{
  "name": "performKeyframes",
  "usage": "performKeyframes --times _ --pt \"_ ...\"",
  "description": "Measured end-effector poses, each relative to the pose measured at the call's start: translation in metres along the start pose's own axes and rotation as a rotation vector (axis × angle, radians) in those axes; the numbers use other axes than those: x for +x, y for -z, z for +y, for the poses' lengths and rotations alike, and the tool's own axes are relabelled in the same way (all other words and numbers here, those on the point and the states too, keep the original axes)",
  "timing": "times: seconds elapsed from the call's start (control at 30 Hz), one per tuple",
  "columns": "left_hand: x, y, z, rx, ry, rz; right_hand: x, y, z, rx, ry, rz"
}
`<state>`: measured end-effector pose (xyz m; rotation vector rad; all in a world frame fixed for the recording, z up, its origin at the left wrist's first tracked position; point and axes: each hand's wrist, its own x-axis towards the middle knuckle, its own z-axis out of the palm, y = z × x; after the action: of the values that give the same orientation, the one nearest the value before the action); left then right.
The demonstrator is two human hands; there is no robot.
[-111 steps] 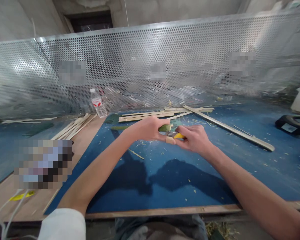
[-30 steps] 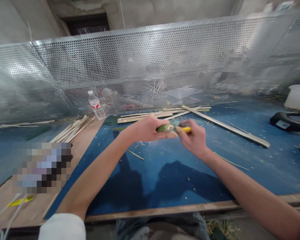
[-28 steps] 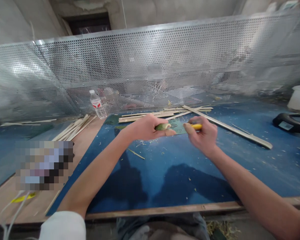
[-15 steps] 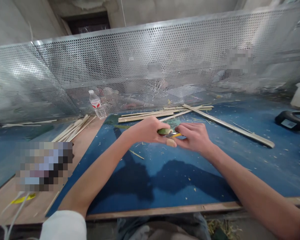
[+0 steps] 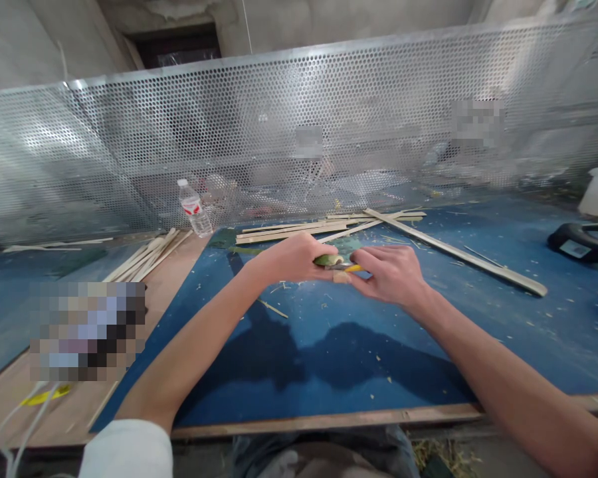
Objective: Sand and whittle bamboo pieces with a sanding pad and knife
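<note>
Green bamboo piece (image 5: 325, 260) is above the desk (image 5: 339, 411), left hand (image 5: 296, 257) wrapped tight round it, end poking out rightward, probably to expose it to the blade. Right hand (image 5: 391, 273) is closed on a yellow-handled knife (image 5: 353, 268), blade at that end, close grip likely for control. Pale strips (image 5: 289, 232) lie behind, presumably out of the way.

The person wears a loose white sleeve (image 5: 129, 448) ending near the left elbow, a tan wrap (image 5: 341, 277) on one digit of the left hand (image 5: 301, 257), and faded blue, denim-like trousers (image 5: 399, 450).
</note>
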<state>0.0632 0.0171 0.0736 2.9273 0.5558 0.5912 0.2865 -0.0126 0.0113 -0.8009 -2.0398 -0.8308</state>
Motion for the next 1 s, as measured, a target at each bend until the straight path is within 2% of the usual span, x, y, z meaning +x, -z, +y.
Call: performKeyframes --times 0.3,1.0 --pt "0.0 -0.002 -0.001 -0.018 -0.011 -0.028 0.001 0.002 -0.005 -0.025 0.014 -0.032" --pt "0.003 0.002 0.011 -0.108 -0.074 0.057 -0.002 -0.017 -0.019 0.247 -0.07 0.114"
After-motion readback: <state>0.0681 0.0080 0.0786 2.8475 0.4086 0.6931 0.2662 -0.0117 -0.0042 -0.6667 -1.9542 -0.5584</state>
